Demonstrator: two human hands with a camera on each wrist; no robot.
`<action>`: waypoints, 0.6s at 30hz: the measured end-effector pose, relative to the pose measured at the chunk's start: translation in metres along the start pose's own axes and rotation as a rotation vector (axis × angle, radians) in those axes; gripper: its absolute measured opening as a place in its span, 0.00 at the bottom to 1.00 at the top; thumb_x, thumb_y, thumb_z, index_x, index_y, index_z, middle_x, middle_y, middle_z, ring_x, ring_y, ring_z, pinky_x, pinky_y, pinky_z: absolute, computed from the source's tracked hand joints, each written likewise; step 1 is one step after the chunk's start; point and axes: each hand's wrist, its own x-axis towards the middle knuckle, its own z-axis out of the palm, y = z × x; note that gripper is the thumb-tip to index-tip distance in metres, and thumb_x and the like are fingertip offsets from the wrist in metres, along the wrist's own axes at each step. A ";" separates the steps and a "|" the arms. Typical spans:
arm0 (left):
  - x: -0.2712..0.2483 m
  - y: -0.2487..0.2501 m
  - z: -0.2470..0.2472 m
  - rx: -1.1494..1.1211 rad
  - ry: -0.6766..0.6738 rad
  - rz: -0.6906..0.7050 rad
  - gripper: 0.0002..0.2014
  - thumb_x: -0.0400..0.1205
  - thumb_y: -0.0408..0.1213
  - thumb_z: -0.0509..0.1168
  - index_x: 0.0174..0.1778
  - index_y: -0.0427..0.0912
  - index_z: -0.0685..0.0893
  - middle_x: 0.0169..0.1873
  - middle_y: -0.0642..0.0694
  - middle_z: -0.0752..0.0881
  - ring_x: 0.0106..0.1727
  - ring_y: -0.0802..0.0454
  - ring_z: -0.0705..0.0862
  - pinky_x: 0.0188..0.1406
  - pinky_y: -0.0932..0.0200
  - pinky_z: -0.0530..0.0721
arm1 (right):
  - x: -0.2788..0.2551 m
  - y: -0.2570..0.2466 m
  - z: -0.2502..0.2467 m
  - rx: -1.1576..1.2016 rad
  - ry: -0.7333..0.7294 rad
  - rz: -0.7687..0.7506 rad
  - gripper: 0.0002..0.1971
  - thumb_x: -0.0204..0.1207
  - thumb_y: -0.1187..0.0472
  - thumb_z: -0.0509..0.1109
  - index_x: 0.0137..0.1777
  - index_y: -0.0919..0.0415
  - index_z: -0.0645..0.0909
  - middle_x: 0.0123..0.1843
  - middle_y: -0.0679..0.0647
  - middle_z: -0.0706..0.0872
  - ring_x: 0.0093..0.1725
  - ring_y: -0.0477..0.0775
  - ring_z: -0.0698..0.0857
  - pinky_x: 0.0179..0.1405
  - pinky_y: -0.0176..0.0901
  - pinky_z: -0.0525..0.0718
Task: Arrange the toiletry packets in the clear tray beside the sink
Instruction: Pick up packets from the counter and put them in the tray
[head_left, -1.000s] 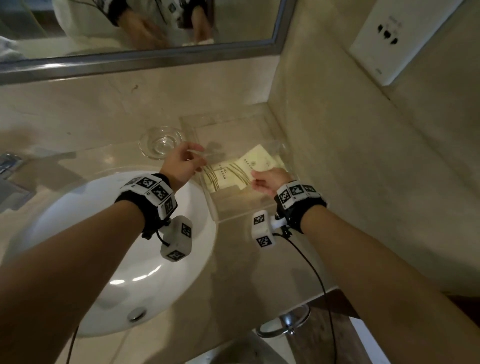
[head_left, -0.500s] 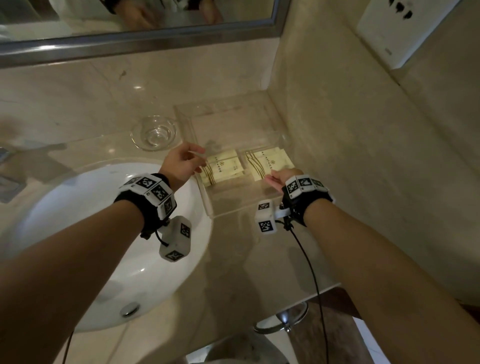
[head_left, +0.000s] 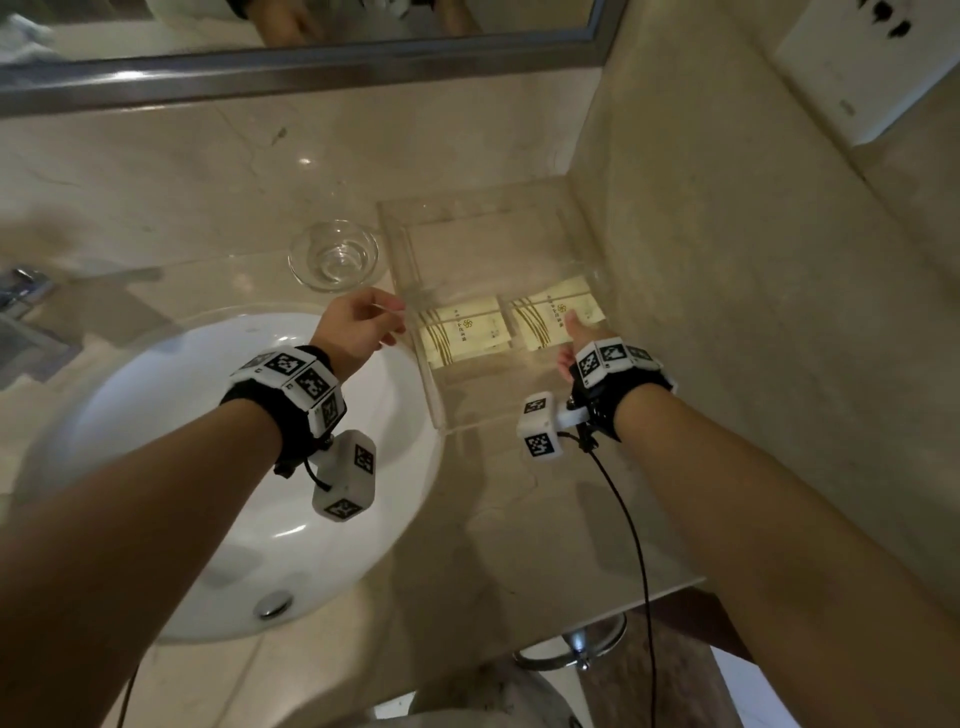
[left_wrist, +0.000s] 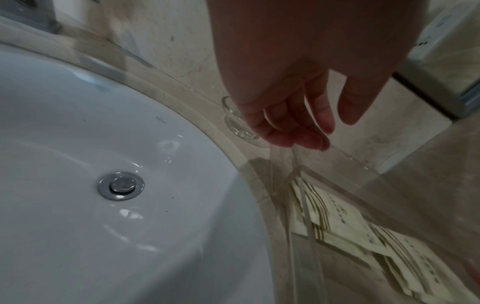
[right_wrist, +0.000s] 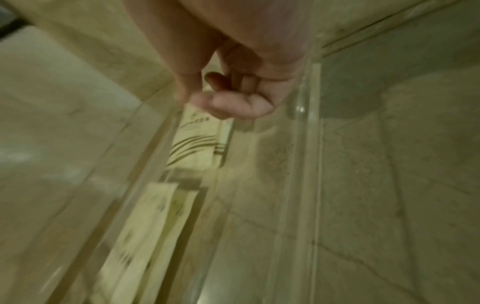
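Observation:
A clear tray (head_left: 470, 415) sits in the counter's corner, right of the sink. Two small piles of cream packets lie side by side in its near half: the left pile (head_left: 467, 332) and the right pile (head_left: 545, 317). My left hand (head_left: 358, 327) is at the tray's left wall (left_wrist: 298, 174), its loosely curled fingertips (left_wrist: 311, 142) touching the rim with the thumb apart. My right hand (head_left: 576, 338) is on the right pile, thumb on top. In the blurred right wrist view its curled fingers (right_wrist: 233, 105) meet the top packet (right_wrist: 197, 139).
A small glass bowl (head_left: 333, 254) stands left of the tray, behind the white sink (head_left: 208, 467). The stone side wall (head_left: 727, 260) runs close along the tray's right side. A tap (head_left: 21, 291) is at far left. The counter's front edge (head_left: 649, 592) is near my right forearm.
My right hand has carried a packet from the tray's middle to the right and set it down as a second pile. The left hand has stayed at the tray's left wall.

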 end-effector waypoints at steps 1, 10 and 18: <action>-0.001 0.001 -0.002 -0.005 0.001 0.003 0.10 0.79 0.26 0.60 0.39 0.46 0.79 0.32 0.47 0.82 0.31 0.53 0.79 0.35 0.65 0.75 | 0.003 0.000 0.003 -0.069 0.053 -0.024 0.35 0.64 0.21 0.55 0.31 0.56 0.76 0.35 0.56 0.84 0.36 0.59 0.82 0.50 0.55 0.84; -0.023 0.008 -0.084 -0.063 0.144 0.064 0.07 0.79 0.26 0.60 0.48 0.39 0.80 0.32 0.48 0.82 0.25 0.63 0.80 0.30 0.70 0.75 | -0.127 -0.081 0.110 -0.047 -0.157 -0.292 0.23 0.71 0.35 0.66 0.36 0.56 0.71 0.20 0.47 0.67 0.19 0.46 0.65 0.19 0.38 0.63; -0.093 -0.045 -0.235 -0.119 0.426 0.008 0.12 0.78 0.25 0.62 0.35 0.48 0.79 0.28 0.49 0.82 0.19 0.68 0.78 0.28 0.72 0.76 | -0.243 -0.098 0.274 -0.132 -0.447 -0.554 0.23 0.73 0.42 0.69 0.25 0.53 0.67 0.20 0.48 0.66 0.14 0.44 0.62 0.14 0.33 0.62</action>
